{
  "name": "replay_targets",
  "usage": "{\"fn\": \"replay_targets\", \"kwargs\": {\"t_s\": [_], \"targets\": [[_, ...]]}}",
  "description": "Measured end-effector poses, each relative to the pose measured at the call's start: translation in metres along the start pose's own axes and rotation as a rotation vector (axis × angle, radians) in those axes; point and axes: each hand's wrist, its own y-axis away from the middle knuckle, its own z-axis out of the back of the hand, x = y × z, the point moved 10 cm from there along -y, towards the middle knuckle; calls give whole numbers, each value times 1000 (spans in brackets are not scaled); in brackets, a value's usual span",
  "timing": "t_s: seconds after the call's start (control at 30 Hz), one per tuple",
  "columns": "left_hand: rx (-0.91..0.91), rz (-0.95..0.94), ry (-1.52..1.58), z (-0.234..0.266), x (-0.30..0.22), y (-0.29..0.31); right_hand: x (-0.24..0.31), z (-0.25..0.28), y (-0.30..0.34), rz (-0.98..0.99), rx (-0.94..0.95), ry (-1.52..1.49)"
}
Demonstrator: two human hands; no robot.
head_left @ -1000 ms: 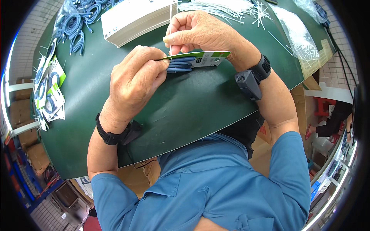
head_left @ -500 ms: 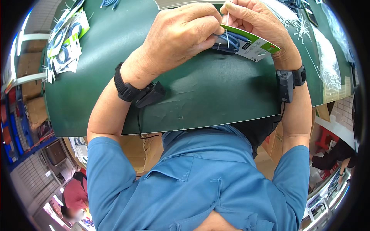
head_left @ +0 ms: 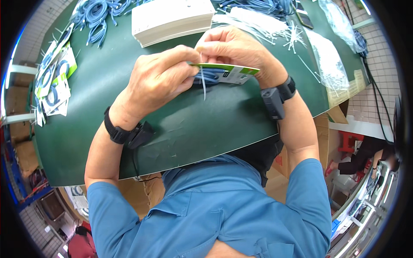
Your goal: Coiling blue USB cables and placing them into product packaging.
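My left hand (head_left: 161, 73) is closed on the left end of a green and white card (head_left: 234, 74), with a coiled blue cable (head_left: 209, 76) lying against the card's near face. A thin white cable tie (head_left: 203, 86) crosses the coil, and its tail hangs below the card. Behind the card's upper edge, my right hand (head_left: 236, 51) is closed in a pinch, thumb and forefinger at the tie's upper part. The fingertips of both hands nearly meet there. The card is tipped so that its face shows only at a slant. My right hand's lower fingers are partly hidden.
A stack of white cards (head_left: 172, 23) stands beyond my hands on the green table (head_left: 206, 124). Blue cables (head_left: 97, 15) lie at the far left, loose white ties (head_left: 258, 23) at the far right. Finished-looking carded cables (head_left: 56, 81) pile up at left; a clear bag (head_left: 327, 64) lies right.
The view has shifted, bringing the card stack into sight. The card has tipped flatter to my view, and the tie's tail now hangs well below it. Both hands remain closed at the card.
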Motion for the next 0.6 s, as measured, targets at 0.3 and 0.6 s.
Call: {"fn": "replay_targets", "kwargs": {"t_s": [0.3,0.6], "targets": [[-5,26,52,-2,5,4,3,-10,-3,25,78,147],[-30,385,316,-10,52,17,5,33,3,27,-117,2]]}}
